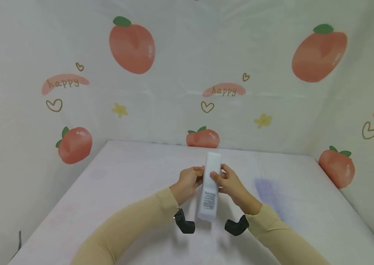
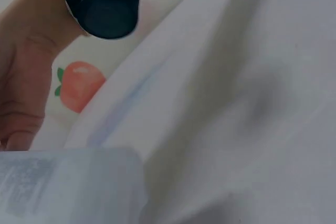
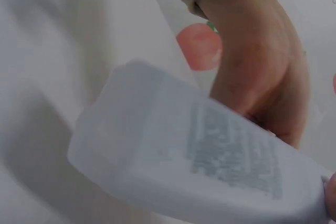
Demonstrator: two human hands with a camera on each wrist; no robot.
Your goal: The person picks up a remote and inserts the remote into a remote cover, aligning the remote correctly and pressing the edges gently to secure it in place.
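At the far left of the head view a peach-print wall covering [image 1: 74, 145] rises behind the white counter [image 1: 114, 191]. A beige left sleeve [image 1: 123, 228] runs in from the lower edge, with a small black wrist camera [image 1: 184, 222] at its cuff. The left hand [image 1: 189, 181] has its fingers curled onto the left edge of a white bottle [image 1: 210, 186], gripping it near the upper half. The bottle is held above the middle of the counter, lengthwise away from the person, its base end nearest the camera and a printed label [image 1: 209, 200] facing up. In the right wrist view the bottle [image 3: 194, 161] fills the frame, blurred, with grey label text across its flat face. The right hand [image 1: 228, 182] grips the bottle's right edge, thumb laid over the top face and fingers wrapped beneath. Behind it a second black wrist camera [image 1: 236, 226] sits at the cuff of the right sleeve [image 1: 283, 235]. Just right of the hands a faint bluish smudge [image 1: 266, 191] marks the counter, and another printed peach [image 1: 337, 167] shows on the right wall
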